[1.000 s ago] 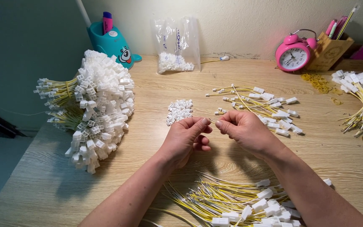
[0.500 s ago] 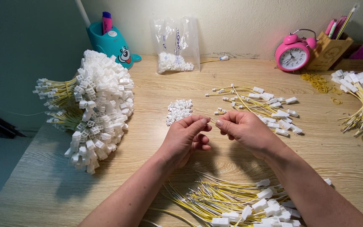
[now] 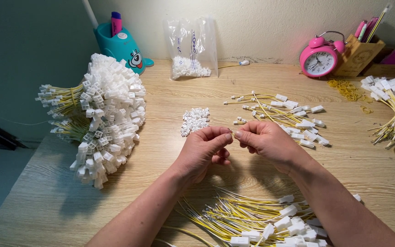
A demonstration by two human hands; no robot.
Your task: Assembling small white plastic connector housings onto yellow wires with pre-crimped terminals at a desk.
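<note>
1. My left hand [image 3: 202,153] and right hand [image 3: 264,139] meet at the middle of the surface [image 3: 170,183], thumb and forefinger tips nearly touching.
2. Fingers on both hands are pinched narrow on something tiny between them; it looks like a thin yellow wire end [image 3: 232,133], but it is too small for me to tell more.
3. Just beyond the left hand sits the little pile of white connector housings [image 3: 194,120], close enough to pick from without stretching.
4. Loose yellow wires with white plugs [image 3: 289,114] lie fanned out just beyond my right hand.
5. More of the same leads [image 3: 252,219] are heaped below my wrists.
6. Off to the left, well apart, a big bundle of finished leads [image 3: 108,116] is stacked out of the working zone.
7. At the back stand a clear bag of white parts [image 3: 190,50], a pink alarm clock [image 3: 320,57] and a teal holder [image 3: 117,45].
</note>
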